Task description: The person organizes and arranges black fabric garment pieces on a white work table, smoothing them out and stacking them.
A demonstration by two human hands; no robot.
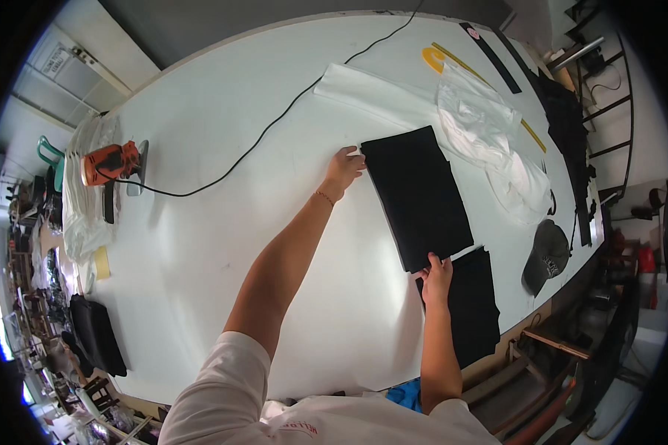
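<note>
A stack of black cloth pieces (416, 200) lies a little right of the table's middle, slightly turned. My left hand (345, 167) is closed on its far left corner, fingertips at the edge. At the near end my right hand (436, 277) grips the edge, thumb on top and the other fingers partly hidden below. Under my right wrist and forearm, a second black cloth stack (476, 304) rests near the table's front right edge. Crumpled white fabric (482, 126) spreads just beyond the first stack.
An orange cutting machine (111, 165) stands at the left, its black cable (267, 130) crossing the white table (223, 252). At the right lie a grey cap (548, 256), a yellow ruler (533, 136) and a yellow curved template (432, 59). More black cloth (98, 334) sits at the left edge.
</note>
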